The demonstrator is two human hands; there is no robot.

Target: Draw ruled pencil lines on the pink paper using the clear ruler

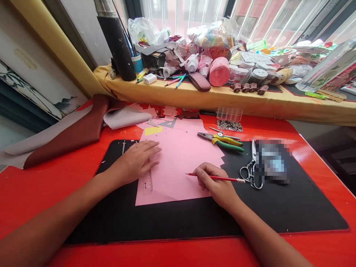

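A sheet of pink paper [178,155] with a jagged right edge lies on the black mat [172,226]. My left hand [139,159] rests on its left side, fingers spread and reaching right. Beneath that hand a clear ruler [148,183] shows in part; the rest is covered. My right hand [213,181] grips a red pencil [222,178], whose sharpened tip points left over the middle of the paper. Whether the tip touches the sheet I cannot tell. A small yellow piece of paper [153,131] lies at the top left of the pink sheet.
Pliers [221,141] and scissors [252,170] lie right of the paper, beside a blurred-out object [274,161]. Behind are a clear box of small metal parts [229,120] and brown sheet material [91,129]. A crowded sill [167,94] holds a black flask [118,48].
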